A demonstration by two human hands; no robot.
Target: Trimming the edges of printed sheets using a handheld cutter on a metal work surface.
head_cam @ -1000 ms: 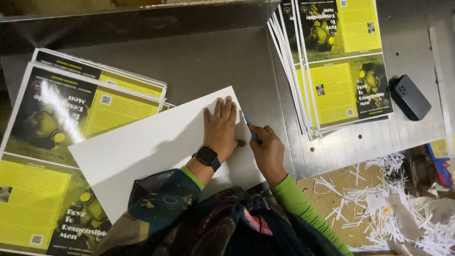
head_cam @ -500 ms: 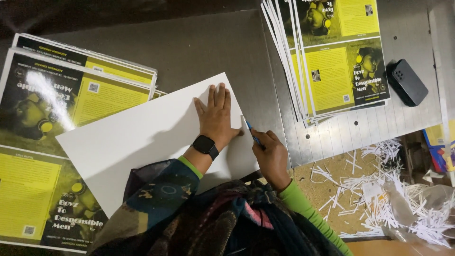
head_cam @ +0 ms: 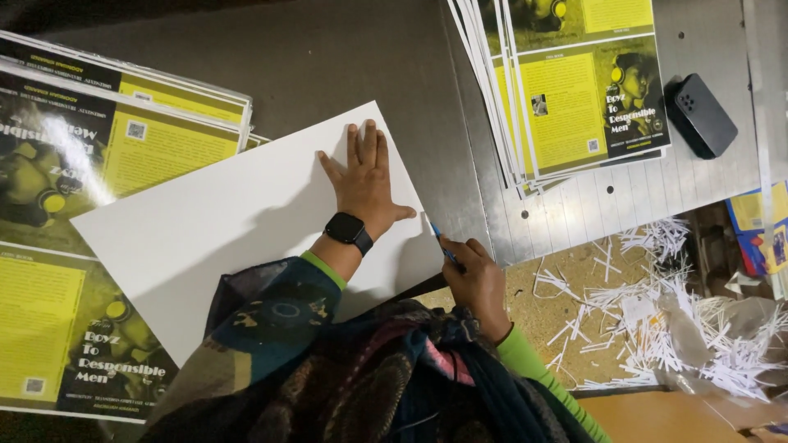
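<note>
A large blank white sheet (head_cam: 222,221) lies tilted on the grey metal table (head_cam: 328,57). My left hand (head_cam: 365,184) presses flat on its right part, fingers spread, with a black watch (head_cam: 348,230) on the wrist. My right hand (head_cam: 476,279) sits at the sheet's right edge, closed around a thin blue tool (head_cam: 440,242) whose tip touches that edge. A patterned shawl and green sleeves cover my arms.
A stack of yellow-and-dark printed covers (head_cam: 90,164) lies at the left, partly under the white sheet. Another fanned stack (head_cam: 574,90) is at the upper right, beside a black phone (head_cam: 700,115). White paper strips (head_cam: 681,328) litter the lower right.
The view has shifted, so everything sits lower and nearer. My right hand with the blue tool has slid down along the sheet's right edge towards me. The left hand stays pressed on the sheet.
</note>
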